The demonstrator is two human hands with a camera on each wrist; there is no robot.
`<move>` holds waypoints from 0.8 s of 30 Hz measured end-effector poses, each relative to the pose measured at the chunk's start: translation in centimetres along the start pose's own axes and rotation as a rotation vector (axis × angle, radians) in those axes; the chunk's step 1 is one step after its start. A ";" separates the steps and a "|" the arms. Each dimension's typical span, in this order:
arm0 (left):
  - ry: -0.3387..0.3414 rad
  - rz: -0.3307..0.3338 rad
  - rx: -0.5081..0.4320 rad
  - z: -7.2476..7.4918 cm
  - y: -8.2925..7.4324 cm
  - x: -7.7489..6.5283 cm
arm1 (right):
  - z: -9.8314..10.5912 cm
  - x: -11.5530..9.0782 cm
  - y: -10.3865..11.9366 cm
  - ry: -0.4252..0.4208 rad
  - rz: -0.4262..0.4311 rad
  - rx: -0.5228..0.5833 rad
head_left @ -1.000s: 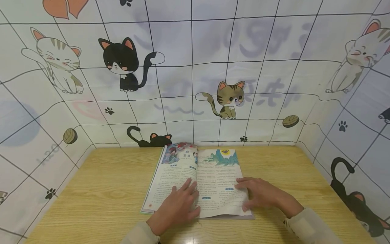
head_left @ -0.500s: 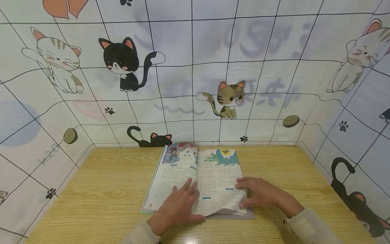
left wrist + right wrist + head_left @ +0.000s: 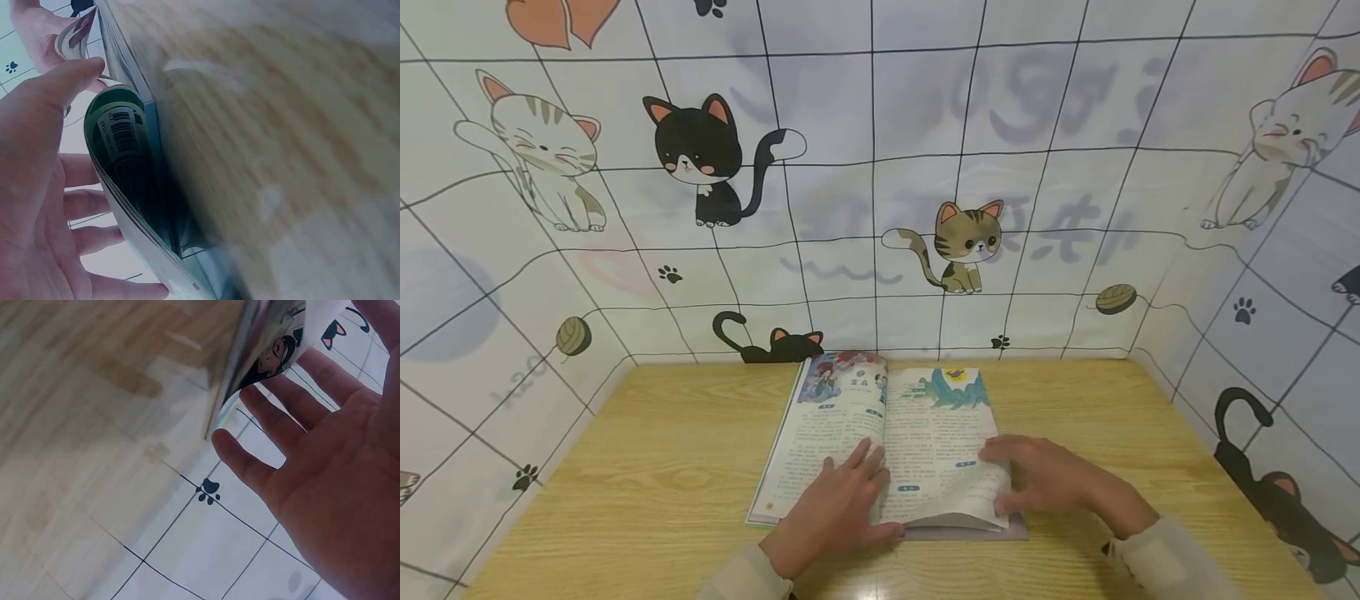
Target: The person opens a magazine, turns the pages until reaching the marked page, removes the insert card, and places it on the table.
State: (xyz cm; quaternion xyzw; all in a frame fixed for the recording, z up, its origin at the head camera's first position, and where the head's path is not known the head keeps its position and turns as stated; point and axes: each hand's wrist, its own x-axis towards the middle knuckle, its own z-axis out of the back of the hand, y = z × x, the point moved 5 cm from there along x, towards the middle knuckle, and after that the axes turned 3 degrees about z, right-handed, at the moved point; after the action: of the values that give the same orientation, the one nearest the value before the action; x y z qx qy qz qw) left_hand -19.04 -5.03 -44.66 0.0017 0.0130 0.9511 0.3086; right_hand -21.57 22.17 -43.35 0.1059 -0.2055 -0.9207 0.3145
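An open magazine (image 3: 925, 433) lies on the table, with a blue mountain picture on its right page. My left hand (image 3: 838, 504) rests on the lower left page beside the fold, its thumb reaching over the bottom edge. At the right edge, my right hand (image 3: 1045, 475) touches the page with fingers and thumb; the page's lower part bulges upward. In the left wrist view, a curled green cover with a barcode (image 3: 119, 131) shows below the fingers. The right wrist view has the fingers extended against a lifted page with a printed figure (image 3: 275, 356).
The wooden table (image 3: 662, 450) spreads out on both sides of the magazine. A white cloth wall (image 3: 850, 200) with black grid lines and printed cats stands behind it and along both sides.
The right page's lower edge has risen into a bulge, showing a page beneath. My left thumb has shifted right along the bottom edge. My right hand has barely moved.
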 end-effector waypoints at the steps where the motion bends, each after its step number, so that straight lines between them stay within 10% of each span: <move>1: -0.001 -0.002 0.000 0.1 0.0 0.0 | 0.2 -0.1 0.1 -0.008 0.008 -0.005; 13: -0.124 -0.068 0.032 1.1 0.0 -0.2 | 2.3 -0.9 0.2 -0.117 -0.022 0.134; 24: -0.328 -0.333 0.085 2.3 -1.4 -0.5 | 2.3 -0.6 0.2 -0.180 -0.089 0.166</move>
State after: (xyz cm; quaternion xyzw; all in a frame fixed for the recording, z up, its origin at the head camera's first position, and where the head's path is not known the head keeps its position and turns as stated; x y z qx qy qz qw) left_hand -17.81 -4.11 -42.41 0.1671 0.0027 0.8726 0.4589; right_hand -21.78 23.09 -41.13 0.0572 -0.3035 -0.9193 0.2438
